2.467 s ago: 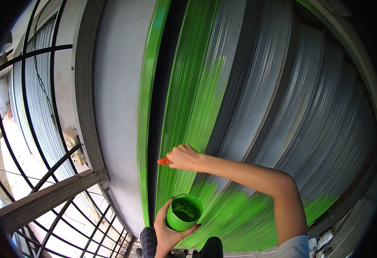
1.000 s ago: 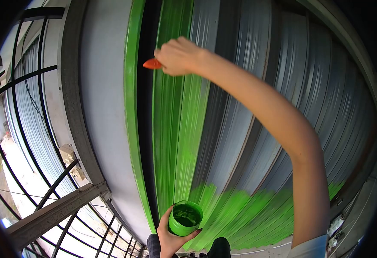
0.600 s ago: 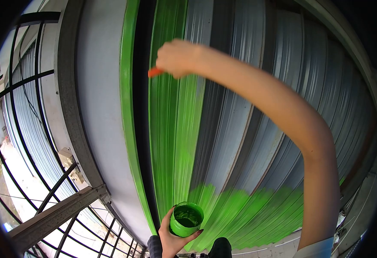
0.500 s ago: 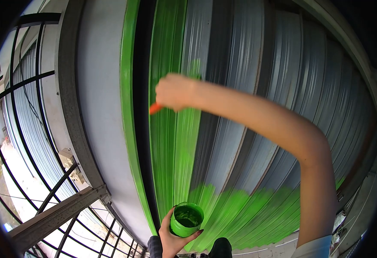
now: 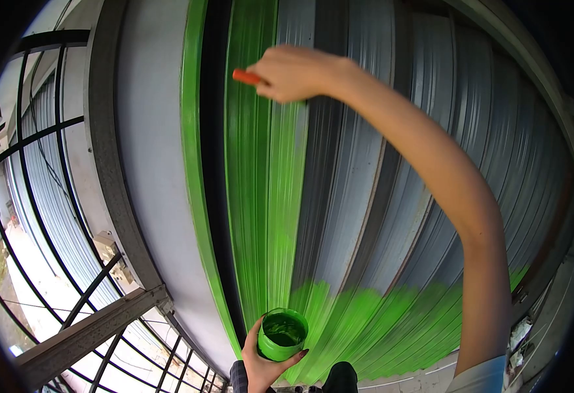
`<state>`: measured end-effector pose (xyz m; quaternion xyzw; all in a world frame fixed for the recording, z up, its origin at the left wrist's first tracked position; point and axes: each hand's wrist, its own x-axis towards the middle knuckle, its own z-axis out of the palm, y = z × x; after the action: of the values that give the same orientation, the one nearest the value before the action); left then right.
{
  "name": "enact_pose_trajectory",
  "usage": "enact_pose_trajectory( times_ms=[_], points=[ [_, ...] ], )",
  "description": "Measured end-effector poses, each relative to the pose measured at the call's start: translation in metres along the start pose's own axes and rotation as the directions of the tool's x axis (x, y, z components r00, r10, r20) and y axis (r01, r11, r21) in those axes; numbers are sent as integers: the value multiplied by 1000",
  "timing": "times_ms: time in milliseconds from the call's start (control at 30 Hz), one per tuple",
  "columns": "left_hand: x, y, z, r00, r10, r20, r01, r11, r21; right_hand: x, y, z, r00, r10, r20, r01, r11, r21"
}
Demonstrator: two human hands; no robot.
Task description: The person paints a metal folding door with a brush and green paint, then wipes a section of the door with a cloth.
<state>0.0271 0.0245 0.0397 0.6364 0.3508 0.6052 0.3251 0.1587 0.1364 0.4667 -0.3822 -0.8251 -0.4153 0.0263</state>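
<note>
My right hand (image 5: pixel 297 73) is closed around a paintbrush, whose orange handle (image 5: pixel 246 77) sticks out to the left. Its bristle end is hidden behind the hand. Behind it rises a corrugated metal shutter (image 5: pixel 359 164), bare grey toward the right. Wet-looking green paint (image 5: pixel 251 196) covers its left ribs and a ragged band along the bottom. Low in the view, my left hand (image 5: pixel 261 367) grips a round tub (image 5: pixel 284 350), smeared green outside, with dark green paint inside. The tub is upright enough to show its open mouth.
A white wall strip (image 5: pixel 153 164) and a green-painted edge post (image 5: pixel 194 131) border the shutter on the left. Beyond them is a black metal grille (image 5: pixel 21 137) with a steel crossbar (image 5: pixel 90 327). My knee (image 5: pixel 343 376) shows at the bottom.
My right hand has moved up and slightly right along the ribs with the paintbrush. Its handle has swung from pointing down-left to pointing left. The left hand and tub stay nearly still.
</note>
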Motion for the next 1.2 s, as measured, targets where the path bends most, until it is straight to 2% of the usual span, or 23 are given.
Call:
enact_pose_trajectory(
  times_ms=[100,133,167,200,233,300,333,367,400,467,500,633,667,767,900,1167,1200],
  points=[
    [1,0,-3,1000,-11,0,12,999,-30,-14,-2,-13,995,39,-96,-29,995,95],
    [0,0,-4,1000,-18,0,18,999,-51,-21,-6,-7,985,43,-166,3,964,265],
    [0,-2,-6,1000,-12,-15,12,1000,-24,-31,-16,4,971,59,-230,47,901,430],
    [0,-5,-8,1000,-8,-26,8,1000,8,-45,-32,13,948,61,-311,100,874,475],
    [1,-5,-10,999,1,-36,0,999,40,-66,-62,12,957,190,-220,1,756,655],
    [4,1,-14,999,-15,-44,17,999,39,-106,-108,39,886,259,-385,130,658,742],
    [6,2,-18,999,-22,-37,23,999,47,-124,-131,51,872,300,-387,226,453,862],
    [7,4,-22,999,-29,-27,30,998,59,-143,-150,56,869,367,-331,184,380,906],
    [8,10,-26,999,-32,-25,34,997,71,-162,-167,62,892,401,-208,123,228,966],
    [12,9,-34,999,46,-12,-44,993,112,-191,-187,67,900,422,-109,19,212,977],
    [14,10,-37,997,83,-4,-82,988,131,-202,-196,73,892,450,-39,-15,115,993],
    [26,34,-49,973,216,85,-232,910,344,-224,-208,81,880,471,-52,16,82,997],
    [27,36,-51,969,226,102,-248,906,343,-227,-209,80,882,469,-56,18,83,996],
    [30,39,-57,921,320,223,-388,798,461,-231,-211,80,892,445,-75,27,113,993],
    [32,48,-57,880,353,317,-468,756,457,-236,-216,92,882,471,-22,-5,56,998],
    [35,61,-52,810,364,460,-579,625,525,-247,-224,99,881,473,-4,-54,110,992],
    [34,60,-52,820,362,443,-564,643,519,-248,-224,100,880,475,-2,-63,121,991]
  ],
)
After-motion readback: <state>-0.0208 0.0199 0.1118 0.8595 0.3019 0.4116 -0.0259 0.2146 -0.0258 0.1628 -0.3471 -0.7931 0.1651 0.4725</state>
